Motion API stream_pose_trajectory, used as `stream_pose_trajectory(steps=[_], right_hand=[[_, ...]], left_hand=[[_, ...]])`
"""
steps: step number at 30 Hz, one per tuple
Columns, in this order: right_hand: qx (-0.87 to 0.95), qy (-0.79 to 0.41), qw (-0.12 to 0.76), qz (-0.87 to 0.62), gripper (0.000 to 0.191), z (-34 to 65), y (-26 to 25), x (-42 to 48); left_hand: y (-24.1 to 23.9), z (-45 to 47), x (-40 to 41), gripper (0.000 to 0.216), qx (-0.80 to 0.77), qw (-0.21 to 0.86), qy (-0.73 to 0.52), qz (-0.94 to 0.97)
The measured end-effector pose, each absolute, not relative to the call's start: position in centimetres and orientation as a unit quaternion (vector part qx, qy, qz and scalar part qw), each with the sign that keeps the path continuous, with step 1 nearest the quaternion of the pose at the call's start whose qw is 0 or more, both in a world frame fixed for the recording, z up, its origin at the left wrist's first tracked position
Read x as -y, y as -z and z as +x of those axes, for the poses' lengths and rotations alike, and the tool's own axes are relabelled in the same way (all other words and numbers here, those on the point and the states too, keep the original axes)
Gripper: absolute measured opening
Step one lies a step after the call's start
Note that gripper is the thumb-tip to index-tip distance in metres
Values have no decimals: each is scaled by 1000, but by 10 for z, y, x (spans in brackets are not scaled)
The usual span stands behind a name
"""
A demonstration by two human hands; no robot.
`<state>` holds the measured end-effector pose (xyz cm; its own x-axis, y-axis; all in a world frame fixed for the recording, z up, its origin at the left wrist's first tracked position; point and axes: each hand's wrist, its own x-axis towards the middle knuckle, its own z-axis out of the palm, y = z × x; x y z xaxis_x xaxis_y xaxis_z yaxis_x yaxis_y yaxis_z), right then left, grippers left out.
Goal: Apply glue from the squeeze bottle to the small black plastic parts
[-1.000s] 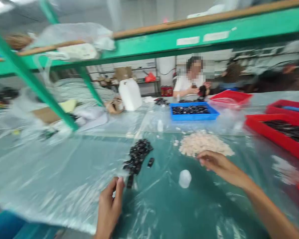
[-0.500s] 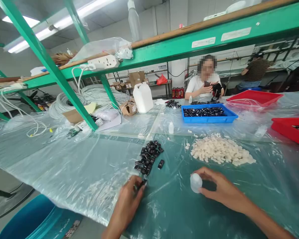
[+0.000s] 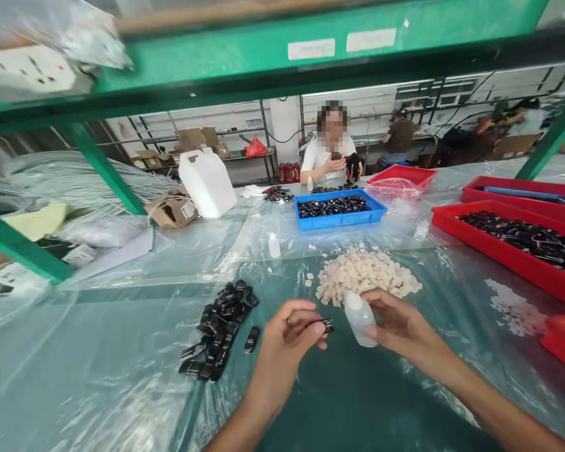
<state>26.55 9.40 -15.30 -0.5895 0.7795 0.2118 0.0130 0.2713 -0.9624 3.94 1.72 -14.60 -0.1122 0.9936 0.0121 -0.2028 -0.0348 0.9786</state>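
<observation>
Between the thumb and fingers of my left hand (image 3: 289,336) is a small black plastic part (image 3: 327,324), its end poking out to the right. My right hand (image 3: 400,323) grips a translucent squeeze bottle (image 3: 361,321) with a white cap, tilted with the cap up and to the left. The two hands are close together but apart. Left of my left hand lies a pile of similar black parts (image 3: 223,323), and a single black part (image 3: 252,339) lies beside it. Behind the bottle spreads a heap of small off-white pieces (image 3: 370,273).
A blue tray (image 3: 343,220) of black parts stands further back, with a person (image 3: 329,150) seated behind it. Red trays (image 3: 503,257) are at the right. A small white bottle (image 3: 274,245) and a large white jug (image 3: 207,185) stand on the sheeted table. A green shelf beam (image 3: 245,56) crosses above.
My left hand has moved right and forward from beside the black pile with the black part. The bottle in my right hand is tilted differently. The view has turned right.
</observation>
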Motion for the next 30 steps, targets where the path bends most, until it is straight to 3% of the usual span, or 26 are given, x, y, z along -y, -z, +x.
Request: stream_pose_trajectory(steps=[3,11,16,20,24,30], right_hand=[[719,-516,358,-298,19,266,150,-85],[807,-346,346,-331,33,262,152,-75],[823,-323,352,-308,43,264,154,-75],[828,-315,359,-294,48,265,153,-74],[835,-301,360,-286,49,269,153,-72],[870,-179,387,-248,48,280,145,-67]], left_hand=[[157,32,-10,33,-466,549,-574,389],[156,35,-5,13,-481,534,-547,430],[163,36,-2,8,-534,383,-548,518],[169,32,0,34,-507,238,-529,638],[171,33,3,51,-500,161,-528,667],[173,31,6,49,-506,93,-482,710]])
